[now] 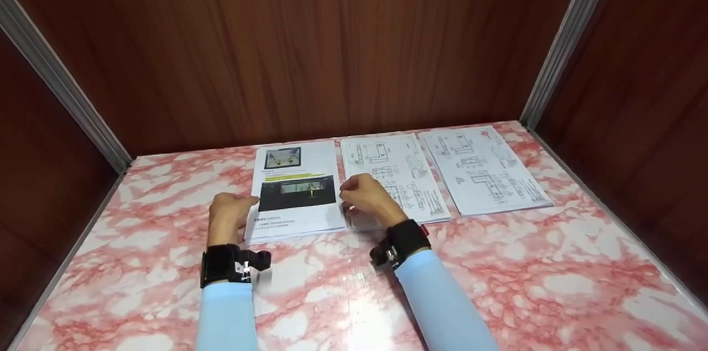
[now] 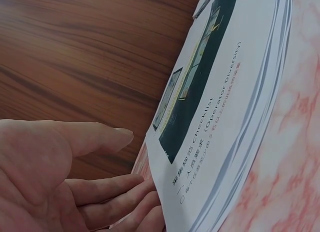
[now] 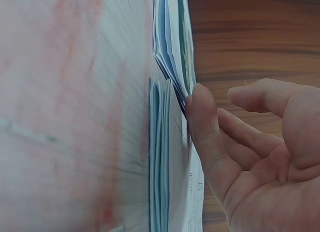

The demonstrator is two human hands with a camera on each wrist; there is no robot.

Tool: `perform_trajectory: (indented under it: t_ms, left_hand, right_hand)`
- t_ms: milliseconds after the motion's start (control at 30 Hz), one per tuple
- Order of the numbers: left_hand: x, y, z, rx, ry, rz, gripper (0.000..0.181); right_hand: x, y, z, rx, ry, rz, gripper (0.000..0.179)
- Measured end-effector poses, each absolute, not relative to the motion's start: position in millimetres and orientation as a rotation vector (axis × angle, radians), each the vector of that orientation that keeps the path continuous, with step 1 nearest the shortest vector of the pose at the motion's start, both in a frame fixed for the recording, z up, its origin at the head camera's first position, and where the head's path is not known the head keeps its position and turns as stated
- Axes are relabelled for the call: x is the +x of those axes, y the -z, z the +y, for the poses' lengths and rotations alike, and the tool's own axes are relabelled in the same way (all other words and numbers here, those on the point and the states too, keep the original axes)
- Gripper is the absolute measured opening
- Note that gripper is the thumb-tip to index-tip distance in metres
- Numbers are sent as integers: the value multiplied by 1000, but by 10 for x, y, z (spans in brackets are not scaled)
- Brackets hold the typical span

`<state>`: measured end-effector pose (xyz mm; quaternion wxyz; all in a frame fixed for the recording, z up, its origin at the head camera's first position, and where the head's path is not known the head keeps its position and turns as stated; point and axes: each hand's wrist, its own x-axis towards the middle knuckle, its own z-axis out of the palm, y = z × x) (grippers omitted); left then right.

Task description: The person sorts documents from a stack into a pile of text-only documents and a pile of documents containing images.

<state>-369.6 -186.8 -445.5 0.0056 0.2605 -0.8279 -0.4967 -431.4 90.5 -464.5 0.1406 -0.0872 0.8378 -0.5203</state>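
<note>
A stack of printed sheets [image 1: 298, 221] with two photos and a yellow highlighted line lies left of two other stacks. At its left edge is my left hand [image 1: 229, 210], thumb raised clear of the paper and fingertips against the side of the stack, as the left wrist view shows. My right hand [image 1: 368, 196] reaches over the middle stack of drawings [image 1: 431, 202]. In the right wrist view its index fingertip [image 3: 202, 96] touches the right edge of the photo stack [image 3: 172, 41], with the thumb apart from it. Neither hand pinches the paper.
A third stack of line drawings [image 1: 487, 174], with a red mark at its top corner, lies at the right. The stacks rest on a red-and-white marbled table [image 1: 310, 296]. Dark wood panels [image 1: 354, 47] enclose the table behind and at both sides.
</note>
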Motion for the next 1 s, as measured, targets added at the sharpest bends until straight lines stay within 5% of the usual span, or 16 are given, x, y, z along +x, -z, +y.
perform_trajectory:
  t_ms: [600,1000]
  left_hand:
    - [-3770,4380,-1741,766,1409,-2670,48]
    - [-3906,4044,-890,334,1350,-2442,28]
  right_hand:
    - [-4341,4444,1174,-212,1577,2304,29]
    - [-4314,3941,2313,-262,1698,2461,34]
